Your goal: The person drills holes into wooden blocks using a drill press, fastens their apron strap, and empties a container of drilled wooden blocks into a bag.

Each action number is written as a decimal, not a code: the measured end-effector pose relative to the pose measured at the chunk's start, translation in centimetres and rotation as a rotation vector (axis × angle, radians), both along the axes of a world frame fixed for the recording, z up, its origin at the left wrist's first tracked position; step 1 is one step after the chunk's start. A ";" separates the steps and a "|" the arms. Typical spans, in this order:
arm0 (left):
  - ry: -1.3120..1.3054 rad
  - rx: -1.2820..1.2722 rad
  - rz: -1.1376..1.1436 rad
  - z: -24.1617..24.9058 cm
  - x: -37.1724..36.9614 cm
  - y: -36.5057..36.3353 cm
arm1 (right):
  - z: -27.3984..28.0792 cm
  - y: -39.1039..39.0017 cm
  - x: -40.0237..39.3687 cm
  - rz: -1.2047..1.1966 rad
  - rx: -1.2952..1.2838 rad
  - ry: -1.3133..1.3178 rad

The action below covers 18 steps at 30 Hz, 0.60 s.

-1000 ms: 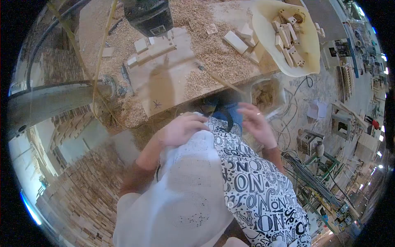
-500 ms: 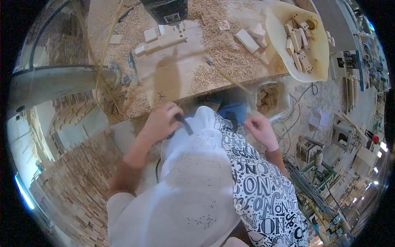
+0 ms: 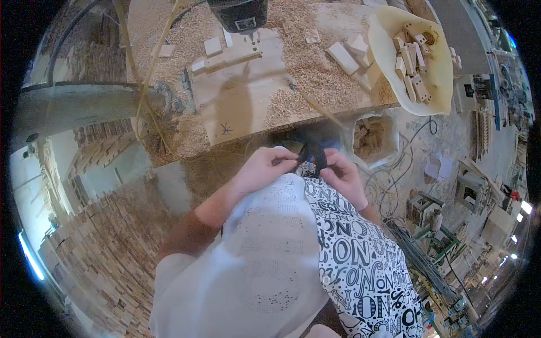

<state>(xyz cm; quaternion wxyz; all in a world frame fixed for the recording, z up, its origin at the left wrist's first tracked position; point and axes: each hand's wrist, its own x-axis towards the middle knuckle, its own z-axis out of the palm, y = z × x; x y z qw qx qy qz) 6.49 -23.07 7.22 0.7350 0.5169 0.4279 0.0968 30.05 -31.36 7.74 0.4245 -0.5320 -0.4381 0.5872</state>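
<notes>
At the waist, a black apron strap (image 3: 311, 151) loops between my two hands. My left hand (image 3: 268, 170) pinches one side of the strap at its fingertips. Close by on the other side, my right hand (image 3: 342, 176) has its thumb and fingers closed on the strap too. Whether a knot has formed cannot be made out. Below the hands hangs an apron (image 3: 360, 248) with black lettering on white, beside a plain white part of the clothing (image 3: 253, 248).
Ahead is a workbench (image 3: 236, 107) strewn with wood shavings, under a dark machine head (image 3: 239, 14). Wooden pieces (image 3: 234, 56) lie beneath it. A cream basin (image 3: 442, 84) of drilled blocks stands at right, above a box of wood scraps (image 3: 375, 138). Stacked wood (image 3: 96, 259) fills the left.
Both hands have come together at the waist. The left moved right with the black strap, and the right moved left to grip it. The view has shifted slightly.
</notes>
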 end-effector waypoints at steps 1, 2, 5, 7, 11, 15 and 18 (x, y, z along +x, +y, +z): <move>-0.002 0.003 -0.001 -0.2 0.5 0.1 | 0.0 0.3 -0.1 -0.001 0.003 -0.002; -0.013 0.021 -0.005 -0.2 1.0 0.2 | 0.0 0.7 -0.1 0.036 0.097 -0.069; -0.075 -0.013 -0.030 0.7 1.6 1.3 | 1.1 2.7 -0.7 0.118 0.167 -0.097; -0.123 -0.065 -0.049 0.9 1.5 1.5 | 1.7 4.0 -0.9 0.247 0.207 -0.264; -0.283 -0.224 -0.032 0.8 1.0 1.0 | 2.8 5.5 -1.2 0.253 0.267 -0.458; -0.308 -0.460 0.162 -0.2 1.5 1.1 | 3.4 6.7 -2.3 0.168 0.136 -0.388; -0.305 -0.517 0.262 -0.3 1.2 1.1 | 2.2 6.8 -2.5 0.166 0.199 -0.504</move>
